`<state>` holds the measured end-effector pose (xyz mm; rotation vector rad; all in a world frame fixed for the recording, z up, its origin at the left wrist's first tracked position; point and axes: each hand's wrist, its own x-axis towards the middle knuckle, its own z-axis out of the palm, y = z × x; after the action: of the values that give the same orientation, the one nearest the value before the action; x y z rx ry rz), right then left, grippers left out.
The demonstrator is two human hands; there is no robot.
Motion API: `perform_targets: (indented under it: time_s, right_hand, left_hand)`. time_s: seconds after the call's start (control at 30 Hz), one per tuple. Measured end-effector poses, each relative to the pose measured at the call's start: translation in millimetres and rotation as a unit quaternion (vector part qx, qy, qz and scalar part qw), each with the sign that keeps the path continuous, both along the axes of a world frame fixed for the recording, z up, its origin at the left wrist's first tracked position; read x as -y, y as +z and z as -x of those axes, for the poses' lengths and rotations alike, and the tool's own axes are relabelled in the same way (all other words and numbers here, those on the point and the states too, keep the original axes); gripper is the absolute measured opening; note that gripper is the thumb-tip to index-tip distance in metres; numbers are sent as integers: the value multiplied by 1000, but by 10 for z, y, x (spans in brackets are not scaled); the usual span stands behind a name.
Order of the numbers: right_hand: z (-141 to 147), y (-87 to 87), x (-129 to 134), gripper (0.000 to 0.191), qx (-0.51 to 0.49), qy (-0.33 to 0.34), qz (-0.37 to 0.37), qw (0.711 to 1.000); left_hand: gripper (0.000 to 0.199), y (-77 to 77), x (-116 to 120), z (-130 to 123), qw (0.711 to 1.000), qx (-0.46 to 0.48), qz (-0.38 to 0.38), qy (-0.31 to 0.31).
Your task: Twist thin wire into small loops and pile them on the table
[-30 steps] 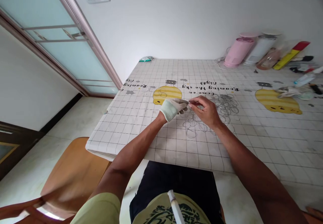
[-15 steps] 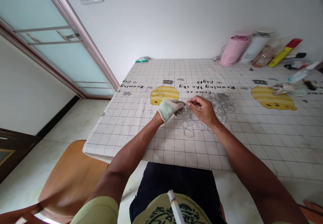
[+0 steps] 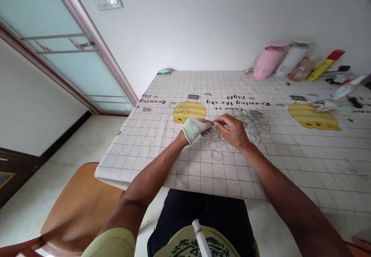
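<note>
Our gloved left hand [image 3: 197,128] and bare right hand [image 3: 232,130] look pinched, can't tell on what; thin grey loops [image 3: 256,125] lie near, probably for reach.

You had your gloved left hand [image 3: 194,128] and bare right hand [image 3: 233,131] fingertips close together, anything between them too small to make out. Thin grey loops [image 3: 257,127] lay tangled right of that grip and on its near side, on the checked tablecloth [image 3: 168,168]; a pink cylinder [image 3: 268,63] stood well beyond it, rightward
</note>
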<state>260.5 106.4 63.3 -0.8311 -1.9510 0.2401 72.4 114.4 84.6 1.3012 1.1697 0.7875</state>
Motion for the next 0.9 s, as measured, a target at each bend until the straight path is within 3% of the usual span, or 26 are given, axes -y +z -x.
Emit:
perform_targets:
  time_s: [0.37, 0.5, 0.67, 0.9]
  right_hand:
    - [-38, 57, -7, 14, 15, 18, 8, 1000]
    - [-68, 40, -9, 14, -9, 6, 80, 997]
    - [-114, -9, -55, 32, -78, 44, 190, 978]
    - [-122, -38, -98, 40, -120, 67, 237, 962]
  left_hand:
    - [18, -75, -8, 15, 998, 57, 3, 8]
    - [13, -99, -44, 41, 997, 71, 4, 20]
    - [13, -44, -50, 72, 996, 71, 3, 62]
    - [14, -15, -62, 107, 994, 64, -20, 88]
